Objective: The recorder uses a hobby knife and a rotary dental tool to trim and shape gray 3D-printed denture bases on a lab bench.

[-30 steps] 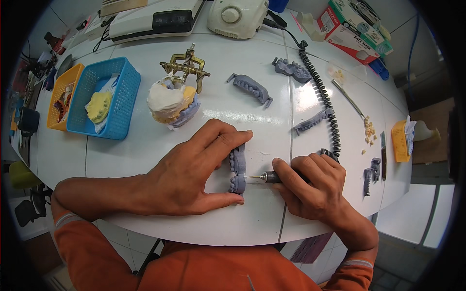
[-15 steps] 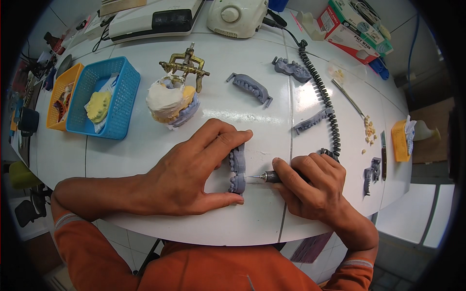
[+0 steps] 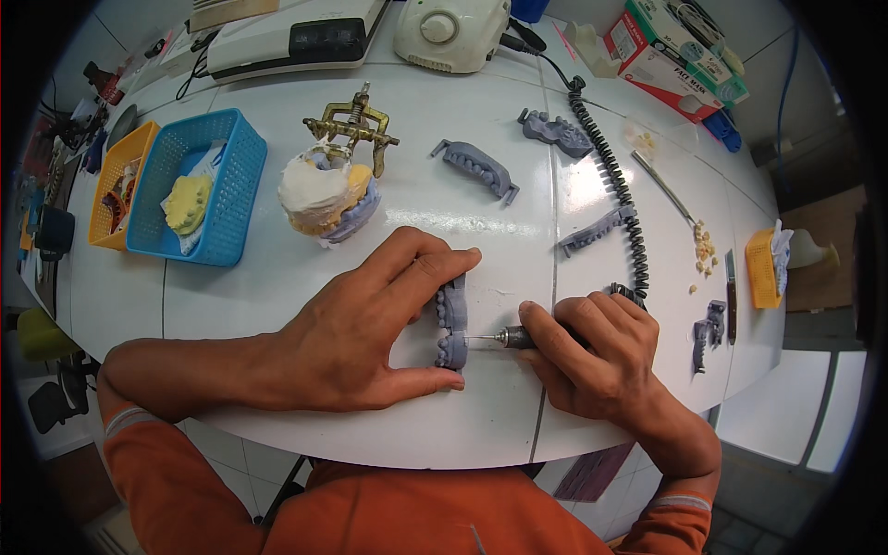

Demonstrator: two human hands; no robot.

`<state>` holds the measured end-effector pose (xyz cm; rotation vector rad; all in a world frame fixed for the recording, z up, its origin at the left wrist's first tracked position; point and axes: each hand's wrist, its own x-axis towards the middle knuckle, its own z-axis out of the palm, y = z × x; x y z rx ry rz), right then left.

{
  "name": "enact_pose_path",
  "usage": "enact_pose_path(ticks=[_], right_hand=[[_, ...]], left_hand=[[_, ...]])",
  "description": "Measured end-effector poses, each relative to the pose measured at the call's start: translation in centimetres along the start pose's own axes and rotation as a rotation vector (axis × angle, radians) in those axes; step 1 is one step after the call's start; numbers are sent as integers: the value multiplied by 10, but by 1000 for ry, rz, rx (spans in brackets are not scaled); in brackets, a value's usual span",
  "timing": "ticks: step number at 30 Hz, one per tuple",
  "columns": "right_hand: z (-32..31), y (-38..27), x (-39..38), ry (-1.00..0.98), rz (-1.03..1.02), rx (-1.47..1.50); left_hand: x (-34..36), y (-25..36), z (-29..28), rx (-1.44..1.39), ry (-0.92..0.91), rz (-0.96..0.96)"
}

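A grey dental model with a row of teeth stands lengthwise near the table's front edge. My left hand grips it between the fingers at its far end and the thumb at its near end. In my right hand is a rotary handpiece, held like a pen. Its thin bit reaches left and appears to touch the model's right side, toward the near end. Beyond my left hand sits a brass articulator with a white, yellow and grey plaster cast.
More grey dental models lie farther back and to the right. A coiled cord runs to the white control box. Blue and orange baskets stand left. At right are loose tooth pieces, a knife and another orange basket.
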<state>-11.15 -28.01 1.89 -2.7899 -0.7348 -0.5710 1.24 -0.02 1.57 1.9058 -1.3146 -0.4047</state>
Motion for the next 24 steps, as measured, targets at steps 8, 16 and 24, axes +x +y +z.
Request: enact_pose_path(ticks=[8, 16, 24], right_hand=[[-1, 0, 0, -7, 4, 3], [0, 0, 1, 0, -2, -3], [-4, -2, 2, -39, -3, -12]], left_hand=[[0, -2, 1, 25, -4, 6], [0, -1, 0, 15, -5, 5], [0, 0, 0, 12, -9, -3]])
